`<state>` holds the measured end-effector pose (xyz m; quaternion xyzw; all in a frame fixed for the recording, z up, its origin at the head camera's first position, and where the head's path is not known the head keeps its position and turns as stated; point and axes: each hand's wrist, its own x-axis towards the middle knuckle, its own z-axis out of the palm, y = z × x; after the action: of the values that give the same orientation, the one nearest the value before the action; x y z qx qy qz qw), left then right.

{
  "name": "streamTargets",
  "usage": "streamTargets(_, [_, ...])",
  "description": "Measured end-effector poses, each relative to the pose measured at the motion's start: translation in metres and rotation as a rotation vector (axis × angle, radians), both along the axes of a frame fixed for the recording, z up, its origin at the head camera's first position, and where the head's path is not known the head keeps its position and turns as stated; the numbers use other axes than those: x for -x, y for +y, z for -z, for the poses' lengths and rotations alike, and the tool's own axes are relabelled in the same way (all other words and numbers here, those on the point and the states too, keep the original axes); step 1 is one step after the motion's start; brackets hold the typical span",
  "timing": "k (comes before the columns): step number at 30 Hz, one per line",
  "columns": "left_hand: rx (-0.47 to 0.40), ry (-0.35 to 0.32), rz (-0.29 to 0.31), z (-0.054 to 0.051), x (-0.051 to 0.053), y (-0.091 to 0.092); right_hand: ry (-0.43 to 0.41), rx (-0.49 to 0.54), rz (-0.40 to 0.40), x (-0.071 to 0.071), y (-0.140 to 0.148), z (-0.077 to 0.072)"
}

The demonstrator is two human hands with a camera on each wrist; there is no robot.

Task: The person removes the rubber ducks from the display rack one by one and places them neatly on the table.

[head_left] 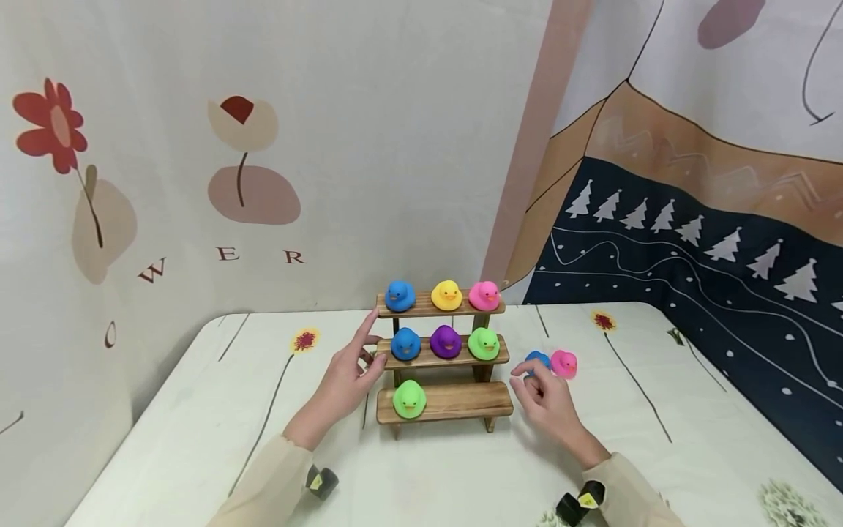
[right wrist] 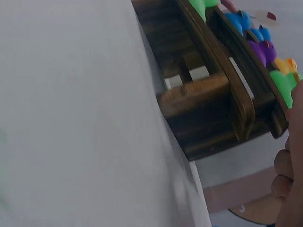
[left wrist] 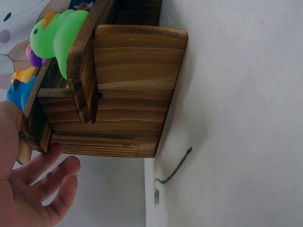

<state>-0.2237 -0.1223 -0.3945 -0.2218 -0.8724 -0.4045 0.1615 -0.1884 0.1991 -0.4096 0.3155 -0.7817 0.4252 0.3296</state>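
Note:
A three-tier wooden stand (head_left: pixel 470 400) holds toy rubber ducks. Along its top step sit a blue duck (head_left: pixel 399 296), a yellow duck (head_left: pixel 447 296) and a pink duck (head_left: pixel 484 296). The middle step carries blue (head_left: pixel 406 344), purple (head_left: pixel 446 342) and green ducks (head_left: pixel 484 343); one green duck (head_left: pixel 410 400) sits at the bottom step's left end. My left hand (head_left: pixel 344 375) is at the stand's left side, index finger stretched to the top step's corner, thumb by the middle step. My right hand (head_left: pixel 552 401), fingers loosely bent and holding nothing, hovers right of the stand.
Behind my right hand a loose blue duck (head_left: pixel 538 358), partly hidden, lies beside a loose pink duck (head_left: pixel 564 364) on the white cloth-covered table (head_left: pixel 435 483). Printed fabric (head_left: pixel 395 146) hangs behind the table's far edge, close to the stand.

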Motion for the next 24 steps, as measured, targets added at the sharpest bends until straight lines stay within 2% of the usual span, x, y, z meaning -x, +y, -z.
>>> streamTargets(3, [0.003,0.005,0.001,0.000,0.000,0.000,0.030,0.004,-0.025,0.004,-0.003,0.010])
streamTargets(6, [0.003,0.008,0.003,0.000,0.000,0.001,-0.005,0.010,-0.034,0.008,-0.004,0.020])
streamTargets(9, [0.002,0.009,0.003,0.000,0.000,0.001,-0.044,0.013,-0.042,0.008,-0.006,0.024])
streamTargets(12, [0.002,0.010,0.002,-0.001,0.001,0.001,-0.043,0.009,-0.056,0.008,-0.008,0.025])
streamTargets(16, [0.007,0.011,0.009,-0.001,0.001,0.000,-0.026,0.004,-0.055,0.004,-0.014,0.019])
streamTargets(21, [-0.004,0.011,-0.003,-0.001,0.001,-0.002,0.005,-0.010,-0.068,-0.009,-0.028,-0.002])
streamTargets(24, [0.004,0.001,-0.003,0.000,0.000,-0.001,0.021,-0.021,-0.059,-0.013,-0.031,-0.007])
